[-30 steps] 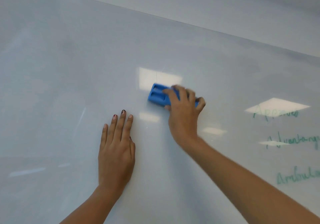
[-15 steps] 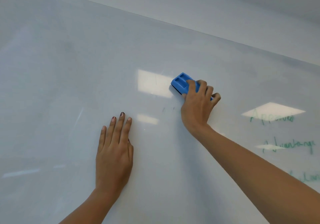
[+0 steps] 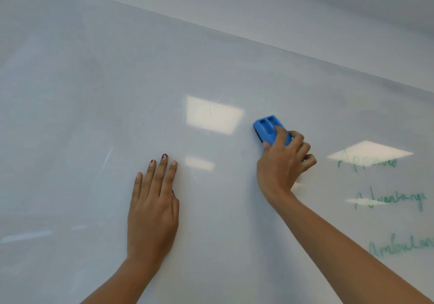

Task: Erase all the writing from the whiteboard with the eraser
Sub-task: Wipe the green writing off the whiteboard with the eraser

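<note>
Right hand (image 3: 283,163): fingers curled round the blue eraser (image 3: 267,127), pressing it to the whiteboard (image 3: 94,116).
Left hand (image 3: 152,209): flat on the board, fingers straight and close together.
Eraser: right of a bright reflection (image 3: 213,114).
Green writing (image 3: 389,200): three faint lines at the right edge.

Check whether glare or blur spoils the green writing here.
Head view: ceiling-light glare on the whiteboard washes over the top green word and streaks across the second word; the third word is glare-free but cut by the frame edge. Head view: the right hand and eraser look sharp.
</note>
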